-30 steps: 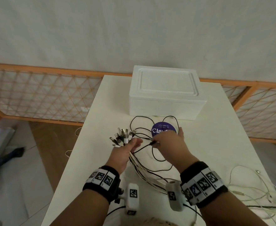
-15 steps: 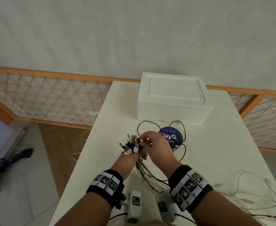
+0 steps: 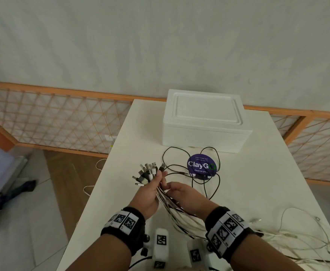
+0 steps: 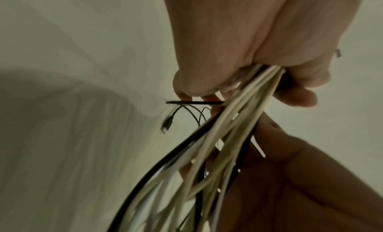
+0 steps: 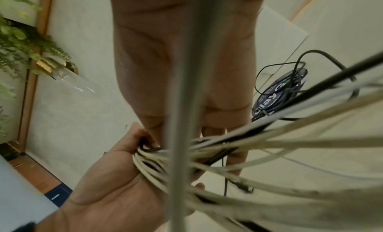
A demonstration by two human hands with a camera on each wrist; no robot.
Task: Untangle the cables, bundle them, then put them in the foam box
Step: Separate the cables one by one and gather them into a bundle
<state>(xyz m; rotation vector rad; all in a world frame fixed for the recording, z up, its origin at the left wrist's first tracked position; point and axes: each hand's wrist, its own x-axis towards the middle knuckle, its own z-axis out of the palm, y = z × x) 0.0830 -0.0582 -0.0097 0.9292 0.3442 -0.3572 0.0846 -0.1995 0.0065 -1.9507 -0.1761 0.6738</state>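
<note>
My left hand (image 3: 150, 192) grips a bundle of white and black cables (image 3: 173, 211) just below their USB plugs (image 3: 146, 173), which fan out above the fist. My right hand (image 3: 185, 194) sits right beside it, with fingers and thumb curled round the same bundle (image 5: 228, 153) a little lower. In the left wrist view the cables (image 4: 238, 120) stream out of my left fist (image 4: 238, 47). Loose black cable loops (image 3: 179, 166) trail from the bundle across the table. The white foam box (image 3: 205, 122) stands behind with its lid on.
A round purple ClayGo sticker (image 3: 201, 167) lies under the black loops in front of the box. More loose white cables (image 3: 297, 233) are spread at the table's near right. The table's left edge (image 3: 101, 182) drops to the floor; an orange lattice fence (image 3: 58, 118) runs behind.
My right hand carried a black cable end over to the plugs in my left hand, then slid down to hold the bundle below the left fist.
</note>
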